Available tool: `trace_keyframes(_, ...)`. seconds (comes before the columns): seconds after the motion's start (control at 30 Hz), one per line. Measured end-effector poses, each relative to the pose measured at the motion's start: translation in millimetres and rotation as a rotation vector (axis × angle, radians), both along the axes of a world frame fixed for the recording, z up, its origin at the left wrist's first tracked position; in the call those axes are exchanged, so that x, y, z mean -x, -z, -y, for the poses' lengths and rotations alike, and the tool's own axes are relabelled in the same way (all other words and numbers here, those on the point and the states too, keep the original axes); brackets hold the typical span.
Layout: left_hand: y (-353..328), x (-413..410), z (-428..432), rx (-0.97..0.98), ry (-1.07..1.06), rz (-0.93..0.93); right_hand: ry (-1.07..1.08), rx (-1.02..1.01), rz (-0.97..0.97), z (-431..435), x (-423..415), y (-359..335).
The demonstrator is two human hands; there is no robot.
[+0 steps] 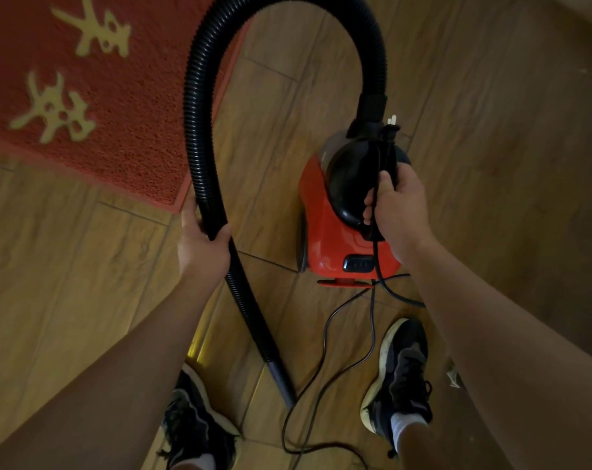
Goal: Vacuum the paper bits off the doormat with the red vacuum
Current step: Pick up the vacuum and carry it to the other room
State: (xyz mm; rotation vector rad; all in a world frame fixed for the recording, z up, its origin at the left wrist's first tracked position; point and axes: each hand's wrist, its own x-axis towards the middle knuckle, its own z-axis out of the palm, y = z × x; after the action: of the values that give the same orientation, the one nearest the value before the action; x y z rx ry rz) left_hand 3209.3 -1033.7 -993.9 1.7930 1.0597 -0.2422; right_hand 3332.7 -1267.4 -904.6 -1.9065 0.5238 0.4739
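Red vacuum point(325, 239) was off the mat, over the wood-look floor point(491, 164) just right of the doormat's near corner. Couldn't tell if it sat on the floor or was lifted.

R hand point(396, 205) was wrapped round the black top handle point(352, 178), fingers curled under it, pinning the cord point(325, 334) against the handle too. Plug point(391, 127) stuck up past the thumb, prongs bare, not in any socket. Rest of the cord ran down the back of the body and looped loose on the floor btwn the shoes point(399, 374).

L hand point(203, 245) gripped the black ribbed hose point(199, 130), fingers closed round it, right by the mat corner. Hose arched up from the front of the vac, over the top of view, down through the L hand. Nozzle point(281, 378) pointed down at the floor btwn the feet, well apart from the mat.

Doormat point(135, 106) lay flat upper left: red, coarse pile, yellow characters. Too dim and blurred to make out any paper bits on it.
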Motion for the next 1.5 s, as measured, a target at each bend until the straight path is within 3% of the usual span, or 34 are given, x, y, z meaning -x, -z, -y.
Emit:
trace_keyframes(0.9, -102, -23, 57, -0.03, 0.004, 0.135, -0.093, -0.108, -0.146, 12, 11, -24)
trace_keyframes(1.5, -215, -10, 65, -0.046, 0.033, 0.243, -0.148, -0.2, -0.031, -6, 37, -134)
